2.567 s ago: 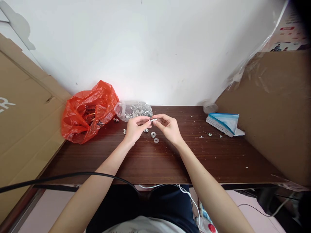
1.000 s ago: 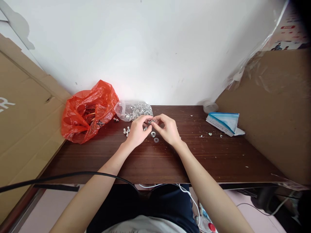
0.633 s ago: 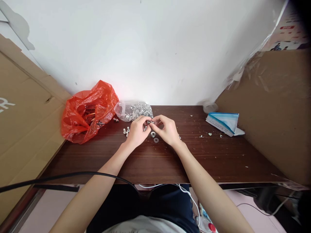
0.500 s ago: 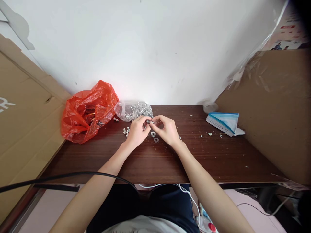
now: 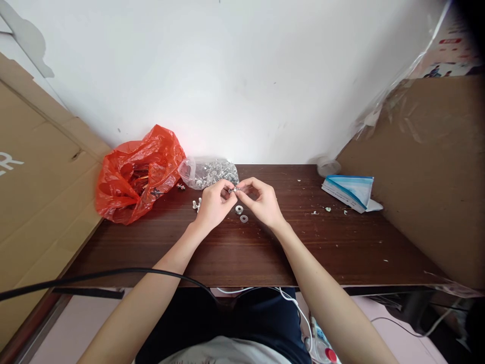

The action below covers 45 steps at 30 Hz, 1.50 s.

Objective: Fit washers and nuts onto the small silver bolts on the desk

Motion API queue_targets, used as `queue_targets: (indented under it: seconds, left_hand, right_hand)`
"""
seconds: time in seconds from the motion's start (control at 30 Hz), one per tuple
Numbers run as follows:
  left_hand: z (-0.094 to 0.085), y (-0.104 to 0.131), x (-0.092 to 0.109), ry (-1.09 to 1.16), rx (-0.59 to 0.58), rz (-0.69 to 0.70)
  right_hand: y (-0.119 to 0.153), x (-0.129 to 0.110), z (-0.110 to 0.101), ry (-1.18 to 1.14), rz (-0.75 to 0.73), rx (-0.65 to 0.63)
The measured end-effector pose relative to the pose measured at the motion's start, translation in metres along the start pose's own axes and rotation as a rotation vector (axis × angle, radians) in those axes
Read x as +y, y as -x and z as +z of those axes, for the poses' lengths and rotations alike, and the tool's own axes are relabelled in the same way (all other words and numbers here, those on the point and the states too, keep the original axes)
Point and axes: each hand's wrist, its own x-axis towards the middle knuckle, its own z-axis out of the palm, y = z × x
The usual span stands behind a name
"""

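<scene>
Between my two hands is a small metal bolt, lying roughly sideways above the table. My left hand pinches its left end, and the fingertips of my right hand close on its right part. Fingers cover much of it, so what sits on its shank is hard to make out. Just below the fingertips, a stack of flat washers and another washer lie on the table. A few bolts stand beside my left hand, partly hidden by it.
Behind my hands rests a clear bag of metal hardware. A red plastic bag stands on the left. To the right are a blue-and-white packet and small scraps. Cardboard boxes flank the brown table; a black cable crosses my left forearm.
My fingertips have drawn closer together around the bolt, covering more of it. My right hand has shifted slightly, hiding the small pieces that showed beside it.
</scene>
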Motion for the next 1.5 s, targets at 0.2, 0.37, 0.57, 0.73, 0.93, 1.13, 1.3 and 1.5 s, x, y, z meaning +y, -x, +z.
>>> queue_targets:
  seconds: [0.2,0.37,0.57,0.73,0.93,1.13,1.3,1.5]
  left_hand:
    - [-0.001,0.0,0.0,-0.024,-0.029,0.003]
    - [-0.001,-0.001,0.002,-0.016,-0.04,0.006]
    - [-0.001,-0.001,0.001,-0.049,-0.005,0.035]
    - [-0.001,-0.001,-0.002,-0.092,0.017,0.067]
    - [-0.003,-0.002,-0.002,-0.099,0.019,0.085]
    - [-0.002,-0.002,-0.002,-0.088,-0.006,0.114]
    - [0.001,0.0,-0.001,-0.125,-0.046,0.166]
    - [0.001,0.001,0.003,-0.101,-0.076,0.189]
  right_hand:
    - [0.001,-0.002,0.0,-0.065,-0.027,-0.032]
    - [0.001,0.0,-0.001,-0.046,-0.035,-0.052]
    - [0.001,-0.001,-0.001,-0.072,0.014,-0.078]
    - [0.0,0.001,-0.002,-0.032,0.085,-0.115]
    - [0.001,0.004,0.0,0.063,0.055,-0.172]
    - [0.003,0.01,0.004,0.288,-0.006,-0.214]
    - [0.004,0.011,0.002,0.342,-0.024,-0.211]
    - [0.004,0.011,0.003,0.518,-0.074,-0.171]
